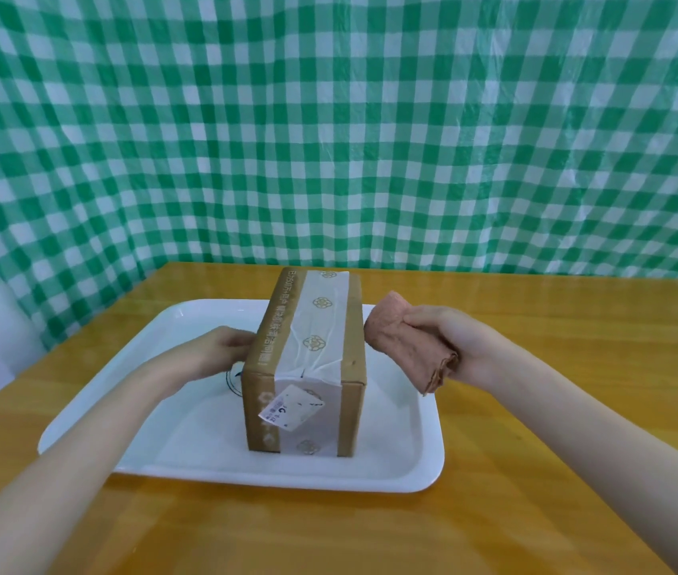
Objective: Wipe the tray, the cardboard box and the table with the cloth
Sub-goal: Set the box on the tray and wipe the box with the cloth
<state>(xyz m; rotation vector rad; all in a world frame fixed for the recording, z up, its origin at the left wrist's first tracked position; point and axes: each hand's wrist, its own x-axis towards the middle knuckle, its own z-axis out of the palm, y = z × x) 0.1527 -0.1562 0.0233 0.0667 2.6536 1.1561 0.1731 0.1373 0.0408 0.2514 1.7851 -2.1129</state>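
A brown cardboard box (308, 367), sealed lengthwise with a strip of translucent white tape (320, 325) printed with gold flowers, stands in the middle of a white rectangular plastic tray (391, 462), which lies on an orange-brown wooden desk (557, 325). The person's right hand (449, 338) is clenched round a folded, pinkish-brown cloth (403, 342), held in the air just beside the box's upper right edge and seemingly not touching it. The left hand (221, 350) lies against the box's left face. Its fingertips meet the cardboard, but whether they grasp or merely press cannot be told, since the box hides part of them. The step in hand looks to be wiping the box. To do it well, the left hand should brace the box firmly so that it does not slide or tip on the smooth tray. The right hand should lay a flat fold of cloth on the right face and draw it along in full strokes. A small paper label (291, 406) peels away from the near face and could catch on the cloth, so strokes there should run with it and stay light. The box covers the tray's centre, so the tray floor beneath it cannot be reached until the box is lifted or shifted. A green-and-white checked plastic sheet (329, 118) hangs behind the desk, well clear of the work.
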